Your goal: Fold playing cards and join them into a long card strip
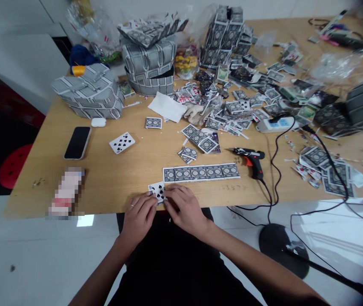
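Between my two hands, at the table's front edge, is a playing card (157, 190), a nine of spades lying face up. My left hand (140, 212) has its fingers closed on the card's left side. On the card's right side, my right hand (184, 208) grips with bent fingers. Just beyond it lies a strip of joined cards (198, 173), patterned backs up. A loose spade card (122, 143) rests face up to the left. Several small folded cards (187, 154) sit past the strip.
To the right lies a glue gun (252, 160), its cable trailing off the edge near a power strip (276, 124). A phone (78, 143) and a white earbud case (98, 122) are at left. Behind stand woven card baskets (149, 63) and a heap of cut cards (232, 102).
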Demonstrator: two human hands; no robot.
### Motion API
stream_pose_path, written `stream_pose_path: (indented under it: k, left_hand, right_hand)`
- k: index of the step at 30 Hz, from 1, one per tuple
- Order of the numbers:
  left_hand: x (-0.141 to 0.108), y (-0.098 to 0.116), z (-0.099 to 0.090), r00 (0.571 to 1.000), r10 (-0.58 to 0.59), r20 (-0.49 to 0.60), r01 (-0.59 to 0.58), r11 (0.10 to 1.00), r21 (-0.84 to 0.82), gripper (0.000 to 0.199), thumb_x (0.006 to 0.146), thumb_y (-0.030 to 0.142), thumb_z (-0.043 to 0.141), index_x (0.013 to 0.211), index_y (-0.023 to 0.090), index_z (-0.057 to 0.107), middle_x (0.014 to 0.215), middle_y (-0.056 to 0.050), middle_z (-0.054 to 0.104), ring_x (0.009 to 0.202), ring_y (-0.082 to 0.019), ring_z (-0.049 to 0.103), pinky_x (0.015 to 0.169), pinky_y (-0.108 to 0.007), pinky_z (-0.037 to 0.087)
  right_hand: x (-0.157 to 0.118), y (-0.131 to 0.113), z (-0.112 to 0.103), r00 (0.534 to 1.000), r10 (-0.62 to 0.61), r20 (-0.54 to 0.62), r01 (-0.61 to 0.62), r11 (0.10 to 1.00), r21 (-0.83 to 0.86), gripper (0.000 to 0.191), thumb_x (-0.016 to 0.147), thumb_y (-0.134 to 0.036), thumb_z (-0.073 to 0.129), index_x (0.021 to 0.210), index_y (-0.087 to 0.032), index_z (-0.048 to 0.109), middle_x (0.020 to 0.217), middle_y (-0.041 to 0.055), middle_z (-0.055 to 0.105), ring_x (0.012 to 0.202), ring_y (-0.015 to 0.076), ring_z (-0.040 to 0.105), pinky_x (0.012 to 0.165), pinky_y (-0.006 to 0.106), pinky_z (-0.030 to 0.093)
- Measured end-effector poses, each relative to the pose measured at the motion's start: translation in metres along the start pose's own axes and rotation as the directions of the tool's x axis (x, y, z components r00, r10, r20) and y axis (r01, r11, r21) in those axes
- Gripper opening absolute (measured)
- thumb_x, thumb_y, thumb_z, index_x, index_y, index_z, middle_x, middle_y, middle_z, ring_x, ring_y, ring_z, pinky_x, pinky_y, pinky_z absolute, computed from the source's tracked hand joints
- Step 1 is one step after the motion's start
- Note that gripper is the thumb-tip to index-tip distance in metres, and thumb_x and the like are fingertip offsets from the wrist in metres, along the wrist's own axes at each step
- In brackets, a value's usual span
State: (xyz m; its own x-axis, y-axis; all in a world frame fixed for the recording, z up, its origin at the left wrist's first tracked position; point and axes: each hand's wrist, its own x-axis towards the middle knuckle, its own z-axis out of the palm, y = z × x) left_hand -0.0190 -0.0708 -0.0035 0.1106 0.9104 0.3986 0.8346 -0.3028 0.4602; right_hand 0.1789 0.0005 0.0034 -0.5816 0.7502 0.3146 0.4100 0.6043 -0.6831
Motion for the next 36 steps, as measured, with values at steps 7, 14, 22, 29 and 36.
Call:
stream_pose_path:
  k: [7, 14, 22, 29, 36]
  left_hand:
    - [-0.004, -0.003, 0.0, 1.0, 0.018, 0.0, -0.018, 1.0, -0.009, 0.023, 0.103, 0.011, 0.061, 0.118, 0.024, 0.073, 0.114, -0.006, 0.081, 0.114, -0.024, 0.075, 0.101, -0.042, 0.06]
    - [-0.016, -0.006, -0.003, 0.99, 0.133, 0.039, -0.134, 0.99, 0.035, 0.025, 0.098, 0.019, 0.073, 0.123, 0.023, 0.073, 0.129, -0.009, 0.078, 0.126, -0.028, 0.072, 0.109, -0.048, 0.059]
    - [-0.024, 0.003, -0.009, 0.984, 0.178, -0.006, -0.178, 0.984, 0.018, 0.022, 0.097, 0.005, 0.069, 0.111, 0.022, 0.075, 0.121, -0.006, 0.082, 0.118, -0.025, 0.075, 0.103, -0.042, 0.06]
    - [0.003, 0.019, -0.028, 0.994, -0.109, -0.026, 0.102, 0.976, -0.193, 0.014, 0.103, 0.018, 0.064, 0.108, 0.026, 0.074, 0.098, -0.001, 0.083, 0.093, -0.019, 0.079, 0.088, -0.035, 0.063]
    - [0.039, 0.014, -0.033, 0.906, -0.334, 0.258, 0.414, 0.827, -0.382, 0.017, 0.105, 0.034, 0.061, 0.096, 0.022, 0.071, 0.085, 0.001, 0.079, 0.074, -0.015, 0.074, 0.066, -0.024, 0.057]
  right_hand:
    - [-0.002, 0.002, 0.002, 0.998, -0.067, -0.014, 0.066, 0.997, -0.039, 0.018, 0.1, -0.012, 0.06, 0.113, -0.021, 0.071, 0.113, 0.0092, 0.078, 0.117, 0.0294, 0.068, 0.096, 0.047, 0.056]
    - [-0.019, 0.006, -0.002, 0.984, -0.176, 0.034, 0.179, 0.98, -0.086, 0.029, 0.099, -0.018, 0.067, 0.127, -0.02, 0.07, 0.128, 0.0103, 0.076, 0.131, 0.0308, 0.064, 0.109, 0.05, 0.055]
    - [-0.032, 0.007, -0.002, 0.953, -0.299, -0.048, 0.291, 0.948, -0.129, 0.021, 0.103, -0.011, 0.063, 0.119, -0.019, 0.072, 0.112, 0.0075, 0.08, 0.113, 0.0264, 0.07, 0.096, 0.044, 0.059]
    - [-0.006, -0.014, -0.028, 0.998, -0.056, -0.039, 0.064, 0.966, 0.252, 0.013, 0.107, -0.018, 0.06, 0.109, -0.023, 0.072, 0.095, 0.0047, 0.077, 0.088, 0.0205, 0.071, 0.08, 0.036, 0.058]
    - [0.02, -0.013, -0.027, 0.914, 0.362, 0.184, -0.403, 0.747, 0.529, 0.024, 0.103, -0.041, 0.067, 0.093, -0.02, 0.07, 0.082, 0.0013, 0.072, 0.073, 0.0165, 0.066, 0.066, 0.028, 0.05]
